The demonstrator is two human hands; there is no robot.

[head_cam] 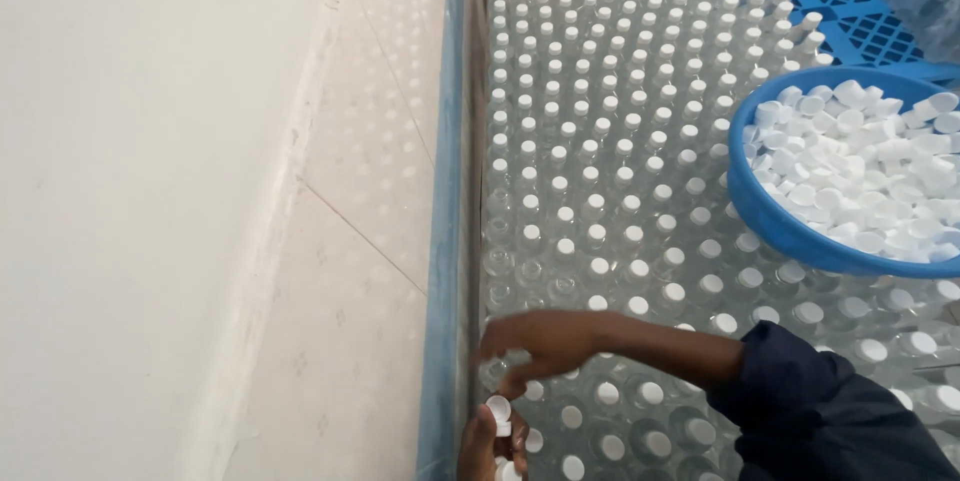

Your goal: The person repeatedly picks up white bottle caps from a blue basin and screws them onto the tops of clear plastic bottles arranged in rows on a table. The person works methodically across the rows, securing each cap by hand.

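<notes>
Cap (498, 408) pinched in left hand (487, 446) at 6 o'clock; right hand (540, 341) open above bottles (600, 141); basin (790, 231) at 3 o'clock.

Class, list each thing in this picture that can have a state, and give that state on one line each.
Clear bottles: upright, packed in rows, most capped; several by the near left edge uncapped.
Blue basin: resting on the bottles, filled with loose white caps.
Right hand: open, fingers spread over uncapped bottles.
Left hand: shut on a white cap.
</notes>
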